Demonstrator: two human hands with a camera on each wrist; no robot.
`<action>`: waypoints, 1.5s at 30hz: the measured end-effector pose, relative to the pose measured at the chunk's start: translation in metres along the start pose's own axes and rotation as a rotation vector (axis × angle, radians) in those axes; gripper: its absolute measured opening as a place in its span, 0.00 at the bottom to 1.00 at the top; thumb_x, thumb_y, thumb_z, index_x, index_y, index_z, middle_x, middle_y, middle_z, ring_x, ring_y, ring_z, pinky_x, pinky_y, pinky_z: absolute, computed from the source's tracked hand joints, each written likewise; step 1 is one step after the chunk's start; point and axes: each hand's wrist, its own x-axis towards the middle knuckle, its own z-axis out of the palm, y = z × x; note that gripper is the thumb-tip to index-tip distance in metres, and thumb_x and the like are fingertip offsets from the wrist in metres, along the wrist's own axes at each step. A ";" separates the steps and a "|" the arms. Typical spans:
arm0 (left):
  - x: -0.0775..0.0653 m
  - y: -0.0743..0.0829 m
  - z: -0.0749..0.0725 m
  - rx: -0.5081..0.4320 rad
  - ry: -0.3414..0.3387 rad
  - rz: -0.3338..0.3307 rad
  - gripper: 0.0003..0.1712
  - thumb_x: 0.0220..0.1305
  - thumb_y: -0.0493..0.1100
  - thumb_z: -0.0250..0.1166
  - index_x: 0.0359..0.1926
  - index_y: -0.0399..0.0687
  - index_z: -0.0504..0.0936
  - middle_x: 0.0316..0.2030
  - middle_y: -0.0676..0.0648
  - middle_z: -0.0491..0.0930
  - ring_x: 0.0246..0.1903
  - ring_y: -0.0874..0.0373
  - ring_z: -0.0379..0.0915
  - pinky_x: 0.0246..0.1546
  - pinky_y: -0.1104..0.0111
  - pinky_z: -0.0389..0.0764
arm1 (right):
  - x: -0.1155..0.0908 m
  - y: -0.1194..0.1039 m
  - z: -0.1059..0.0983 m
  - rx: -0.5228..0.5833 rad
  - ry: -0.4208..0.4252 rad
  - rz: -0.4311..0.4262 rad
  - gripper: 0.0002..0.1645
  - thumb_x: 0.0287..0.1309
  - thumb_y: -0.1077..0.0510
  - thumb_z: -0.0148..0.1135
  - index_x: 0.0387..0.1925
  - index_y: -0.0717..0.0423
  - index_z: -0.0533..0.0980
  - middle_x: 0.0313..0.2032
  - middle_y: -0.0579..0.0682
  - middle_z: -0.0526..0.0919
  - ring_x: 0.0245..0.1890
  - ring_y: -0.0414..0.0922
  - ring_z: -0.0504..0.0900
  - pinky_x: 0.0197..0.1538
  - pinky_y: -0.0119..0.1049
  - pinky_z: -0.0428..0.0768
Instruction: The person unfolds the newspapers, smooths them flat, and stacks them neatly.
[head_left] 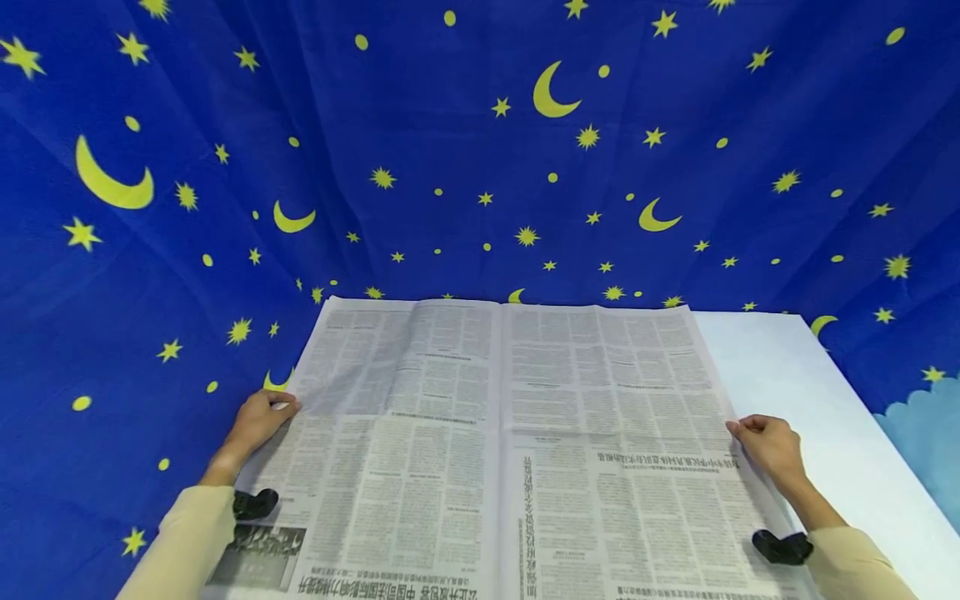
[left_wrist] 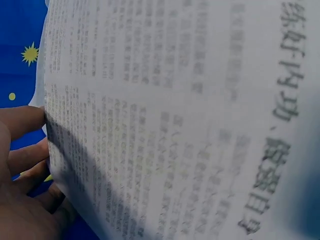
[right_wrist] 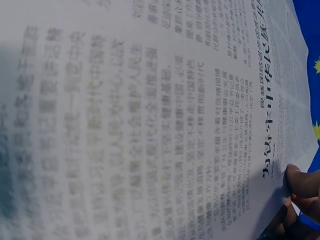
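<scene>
A wide newspaper (head_left: 450, 433) lies spread open, its print upside down in the head view and a fold running down the middle. At its left edge my left hand (head_left: 261, 421) pinches the paper between thumb and fingers. My right hand (head_left: 772, 446) pinches the opposite edge at about the same height. Close up in the left wrist view, the fingers (left_wrist: 25, 155) curl at the margin of the sheet (left_wrist: 150, 125). In the right wrist view, the thumb (right_wrist: 302, 181) presses on the sheet's edge, with the other fingers partly hidden behind it.
A white tabletop (head_left: 810, 392) shows to the right of the newspaper. Behind and at the left hangs a blue cloth (head_left: 450, 142) printed with yellow stars and moons. Dark wrist straps (head_left: 782, 547) sit on both forearms, over pale sleeves.
</scene>
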 end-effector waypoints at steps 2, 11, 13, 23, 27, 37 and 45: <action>0.000 0.002 0.001 0.010 0.009 -0.010 0.24 0.67 0.41 0.58 0.50 0.18 0.75 0.54 0.21 0.68 0.56 0.26 0.63 0.58 0.41 0.65 | 0.000 0.002 0.000 0.000 0.003 0.011 0.20 0.62 0.54 0.60 0.35 0.72 0.79 0.24 0.53 0.82 0.25 0.43 0.74 0.29 0.35 0.68; -0.003 0.014 0.006 0.220 -0.004 0.004 0.33 0.64 0.48 0.64 0.53 0.18 0.73 0.54 0.22 0.68 0.53 0.26 0.63 0.54 0.40 0.65 | 0.000 0.006 0.002 -0.006 0.028 0.023 0.20 0.60 0.51 0.63 0.31 0.67 0.80 0.21 0.49 0.82 0.23 0.43 0.74 0.28 0.36 0.67; -0.005 0.017 0.008 0.273 0.004 -0.005 0.34 0.63 0.50 0.65 0.54 0.19 0.74 0.56 0.23 0.67 0.52 0.25 0.64 0.53 0.40 0.65 | 0.000 0.007 0.001 -0.009 0.028 0.022 0.20 0.60 0.49 0.63 0.30 0.66 0.81 0.21 0.48 0.82 0.23 0.42 0.74 0.28 0.36 0.67; -0.009 0.015 0.013 0.312 0.024 -0.058 0.33 0.65 0.48 0.64 0.56 0.21 0.72 0.58 0.24 0.65 0.52 0.24 0.65 0.52 0.38 0.67 | 0.002 0.005 0.001 -0.017 -0.001 0.023 0.22 0.60 0.48 0.63 0.32 0.67 0.80 0.21 0.49 0.83 0.23 0.42 0.75 0.29 0.35 0.67; -0.009 0.014 0.012 0.289 0.009 -0.058 0.32 0.66 0.47 0.62 0.57 0.21 0.70 0.60 0.24 0.63 0.55 0.24 0.61 0.53 0.37 0.67 | 0.003 0.005 0.001 -0.032 0.006 0.039 0.23 0.60 0.46 0.63 0.33 0.66 0.80 0.23 0.50 0.82 0.23 0.43 0.75 0.27 0.35 0.67; -0.011 0.006 0.019 0.309 0.048 0.025 0.34 0.68 0.46 0.59 0.61 0.20 0.66 0.62 0.25 0.59 0.53 0.23 0.60 0.55 0.38 0.64 | 0.006 0.008 0.002 -0.057 0.023 0.059 0.21 0.60 0.46 0.63 0.32 0.64 0.79 0.23 0.50 0.82 0.22 0.43 0.75 0.23 0.36 0.68; -0.012 0.006 0.021 0.328 0.062 0.045 0.35 0.69 0.46 0.58 0.63 0.19 0.63 0.62 0.24 0.59 0.53 0.22 0.60 0.55 0.38 0.64 | 0.006 0.009 0.000 -0.059 0.015 0.071 0.22 0.61 0.45 0.62 0.33 0.63 0.79 0.23 0.50 0.82 0.22 0.45 0.75 0.23 0.36 0.67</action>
